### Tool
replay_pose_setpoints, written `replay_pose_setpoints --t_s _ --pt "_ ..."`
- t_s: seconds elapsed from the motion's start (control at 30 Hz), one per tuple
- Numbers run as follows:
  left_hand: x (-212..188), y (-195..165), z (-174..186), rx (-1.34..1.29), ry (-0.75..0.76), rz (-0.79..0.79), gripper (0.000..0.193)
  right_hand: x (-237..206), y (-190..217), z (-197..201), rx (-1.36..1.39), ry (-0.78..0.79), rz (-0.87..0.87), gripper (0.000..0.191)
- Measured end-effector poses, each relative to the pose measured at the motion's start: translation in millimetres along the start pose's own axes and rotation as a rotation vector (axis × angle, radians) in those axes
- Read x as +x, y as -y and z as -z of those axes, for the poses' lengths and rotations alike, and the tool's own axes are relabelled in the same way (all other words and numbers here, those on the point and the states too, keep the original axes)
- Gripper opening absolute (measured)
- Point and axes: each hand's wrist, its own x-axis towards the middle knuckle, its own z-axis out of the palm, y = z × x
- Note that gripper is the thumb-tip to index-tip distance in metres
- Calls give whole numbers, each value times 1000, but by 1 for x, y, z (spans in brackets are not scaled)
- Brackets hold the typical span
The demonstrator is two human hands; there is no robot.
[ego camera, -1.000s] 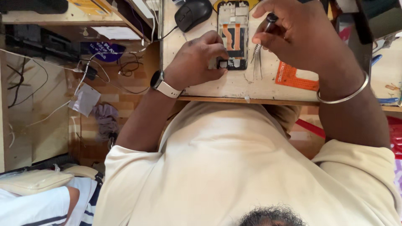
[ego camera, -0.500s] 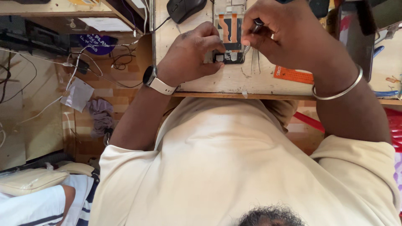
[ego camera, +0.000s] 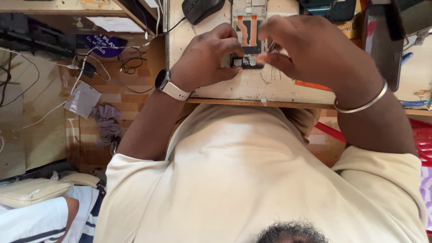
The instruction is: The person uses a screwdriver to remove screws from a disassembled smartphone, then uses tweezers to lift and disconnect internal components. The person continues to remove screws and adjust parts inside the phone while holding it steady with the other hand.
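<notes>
Scuffed wooden table (ego camera: 270,87): left hand (ego camera: 204,58) clamps opened phone (ego camera: 247,38) flat; right hand (ego camera: 310,49) pinches tweezers (ego camera: 271,45) (tips hidden), so go light, steady.

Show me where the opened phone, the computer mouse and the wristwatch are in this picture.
opened phone (ego camera: 248,33): head view, on its exposed inside with the orange flex strips.
computer mouse (ego camera: 202,9): head view, on the black top shell.
wristwatch (ego camera: 163,80): head view, on the dark watch face at the left wrist.
</notes>
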Motion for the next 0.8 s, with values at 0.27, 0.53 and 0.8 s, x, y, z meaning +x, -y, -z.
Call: replay_pose_setpoints --t_s 0.27,0.53,0.8 --pt "0 0 0 -10 2 3 31 -2 1 0 70 -131 142 41" --pt "0 2 -1 14 -7 -23 33 0 -2 -5 41 -21 -1 38" --pt "0 2 -1 0 -9 -19 32 0 -1 -8 145 -72 95 46"
